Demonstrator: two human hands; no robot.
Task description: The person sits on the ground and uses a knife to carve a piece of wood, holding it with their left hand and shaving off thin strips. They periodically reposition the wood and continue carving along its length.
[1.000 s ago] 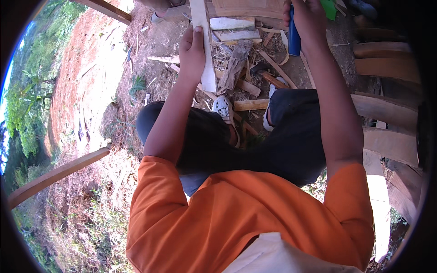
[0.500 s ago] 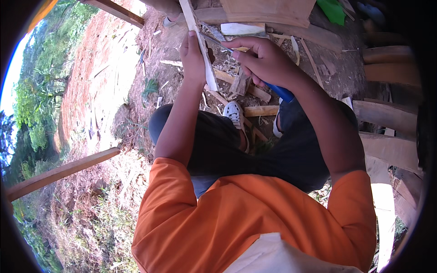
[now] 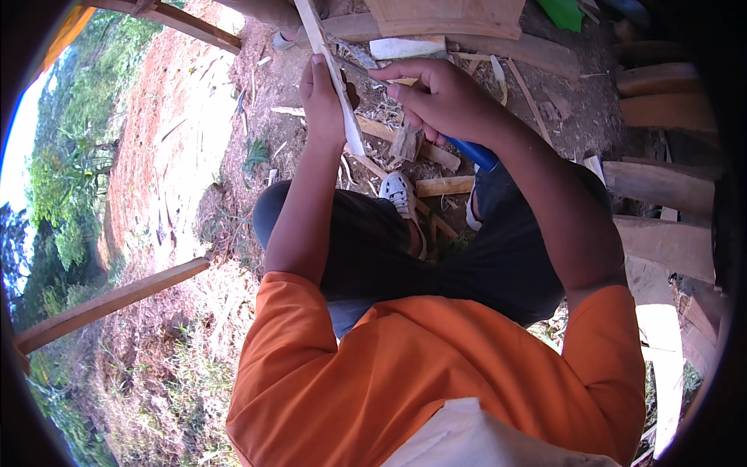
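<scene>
My left hand (image 3: pixel 322 101) is closed around a long pale strip of wood (image 3: pixel 352 131), its thumb lying along the strip. The strip slants from the top of the view down toward my knees. In my right hand (image 3: pixel 440 97) is a knife with a long blue handle (image 3: pixel 476 154), which runs back under my wrist. Its dark, narrow blade (image 3: pixel 352 67) points left and meets or nearly meets the strip's right edge just above my left hand; exact contact cannot be made out. Both hands are out beyond my knees.
Wood offcuts (image 3: pixel 445 187) and shavings litter the ground around my shoes (image 3: pixel 398 193). A pale wood block (image 3: pixel 408 48) lies ahead, near a large board (image 3: pixel 443 15). Stacked planks (image 3: pixel 661 187) line the right side. Another person's foot (image 3: pixel 284 40) shows at the top. A wooden rail (image 3: pixel 113 303) crosses at left.
Both hands, the strip and the knife appear slightly farther up and left, largely along with a small shift of the whole view. Both grips look the same.
</scene>
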